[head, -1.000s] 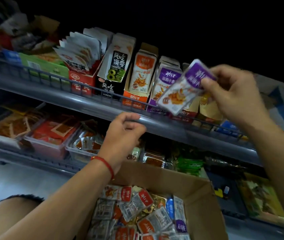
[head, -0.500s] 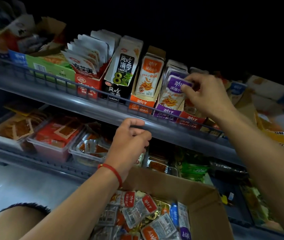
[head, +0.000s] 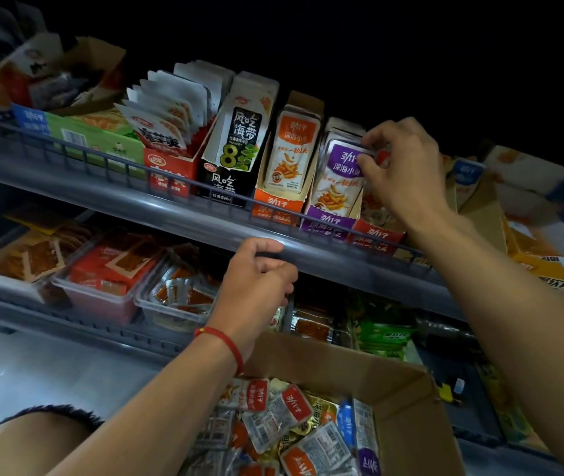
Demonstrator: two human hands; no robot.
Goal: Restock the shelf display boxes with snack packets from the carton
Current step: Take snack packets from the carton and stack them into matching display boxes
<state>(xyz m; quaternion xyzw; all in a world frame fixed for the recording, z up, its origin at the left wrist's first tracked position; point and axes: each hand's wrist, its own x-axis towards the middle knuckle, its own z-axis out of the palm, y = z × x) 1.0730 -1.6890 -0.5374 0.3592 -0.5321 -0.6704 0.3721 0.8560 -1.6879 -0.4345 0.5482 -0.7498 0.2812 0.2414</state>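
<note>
My right hand (head: 407, 173) pinches a purple packet (head: 337, 176) into its purple display box (head: 327, 223) on the upper shelf, my left hand (head: 256, 286) grips the shelf rail (head: 325, 259), and the near carton (head: 407, 417) looks far from emptied.

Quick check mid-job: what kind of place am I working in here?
Most likely a shop's snack aisle. Tiered shelves with a wire front rail hold branded display boxes such as the purple display box, clear tubs of packets sit below, and an open carton holds loose stock.
</note>
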